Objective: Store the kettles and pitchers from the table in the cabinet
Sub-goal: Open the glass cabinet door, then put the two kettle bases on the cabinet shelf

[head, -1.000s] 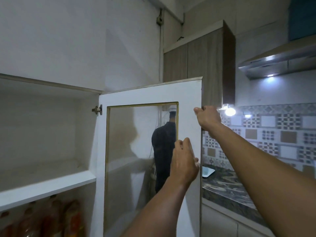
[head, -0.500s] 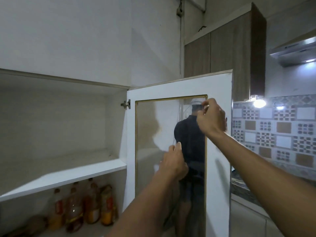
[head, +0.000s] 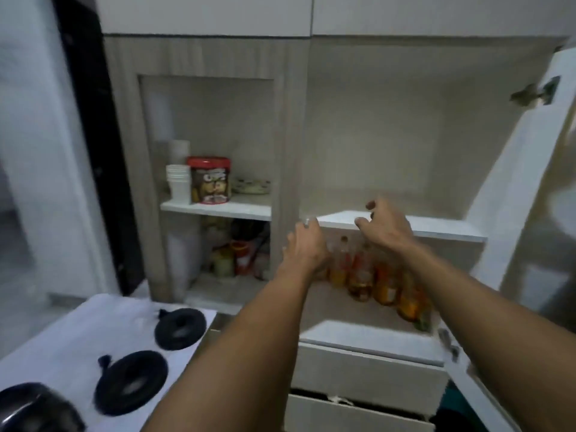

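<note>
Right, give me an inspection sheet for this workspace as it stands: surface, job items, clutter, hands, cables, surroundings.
Surface: white table at lower left; bare white upper shelf in the open cabinet.
Job's things: two black-lidded vessels seen from above and a dark metal one at the frame corner, all on the table; none stored yet.
Clutter: row of bottles on the lower shelf; red-lidded jar and stacked white cups in the left compartment.
Hands: left hand and right hand both empty, fingers spread, in front of the shelf edge.
Cables: nothing seen.
Surroundings: cabinet door swung open at right; drawers below.
</note>
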Action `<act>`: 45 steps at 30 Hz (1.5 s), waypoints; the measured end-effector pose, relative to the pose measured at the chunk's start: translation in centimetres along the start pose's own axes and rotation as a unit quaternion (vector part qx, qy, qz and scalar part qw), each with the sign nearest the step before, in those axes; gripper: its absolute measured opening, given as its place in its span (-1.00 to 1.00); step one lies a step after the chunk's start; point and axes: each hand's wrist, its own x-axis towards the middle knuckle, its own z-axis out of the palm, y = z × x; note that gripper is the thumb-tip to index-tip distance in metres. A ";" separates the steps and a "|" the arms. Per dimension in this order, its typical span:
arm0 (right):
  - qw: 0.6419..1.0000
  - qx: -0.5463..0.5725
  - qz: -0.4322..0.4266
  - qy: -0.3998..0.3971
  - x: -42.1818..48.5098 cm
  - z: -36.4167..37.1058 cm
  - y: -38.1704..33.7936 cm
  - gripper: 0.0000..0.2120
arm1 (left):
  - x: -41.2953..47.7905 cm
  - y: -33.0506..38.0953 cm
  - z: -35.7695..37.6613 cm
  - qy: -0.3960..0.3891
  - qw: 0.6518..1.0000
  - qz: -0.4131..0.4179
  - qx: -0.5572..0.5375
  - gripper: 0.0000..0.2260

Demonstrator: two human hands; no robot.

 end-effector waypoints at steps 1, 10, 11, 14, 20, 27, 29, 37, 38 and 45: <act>0.999 0.010 -0.024 -0.025 0.9 2.5 -1.6 -0.56 | 0.4 -2.5 -1.1 0.012 0.999 -0.034 0.011 -0.48; 0.942 0.045 -0.262 -0.203 6.1 22.6 -13.0 -0.61 | 2.4 -20.5 -5.9 0.140 0.936 -0.302 0.110 -0.54; 0.932 0.042 -0.283 -0.224 6.5 24.7 -13.4 -0.58 | 2.5 -21.8 -5.6 0.152 0.924 -0.334 0.112 -0.54; 0.898 0.023 -0.327 -0.293 7.2 30.2 -14.0 -0.47 | 2.3 -24.8 -3.8 0.162 0.891 -0.411 0.110 -0.50; 0.830 -0.028 -0.364 -0.423 7.3 41.7 -13.0 -0.31 | 0.7 -31.7 1.8 0.144 0.831 -0.523 0.124 -0.39; 0.755 -0.108 -0.396 -0.511 5.4 53.0 -10.7 0.12 | -0.5 -41.2 6.3 0.123 0.796 -0.584 0.099 0.01; 0.738 -0.158 -0.404 -0.517 4.9 55.5 -10.6 0.29 | -0.8 -43.5 7.3 0.084 0.788 -0.602 0.097 0.19; 0.729 -0.168 -0.390 -0.537 4.3 59.4 -9.5 0.18 | -2.4 -44.6 12.3 0.006 0.767 -0.632 0.109 0.29; 0.731 -0.153 -0.393 -0.536 4.2 59.2 -9.2 0.13 | -2.7 -44.1 12.8 -0.004 0.767 -0.630 0.127 0.25; 0.739 -0.118 -0.423 -0.510 4.1 56.8 -7.4 -0.04 | -3.1 -41.6 13.8 0.029 0.755 -0.620 0.213 -0.01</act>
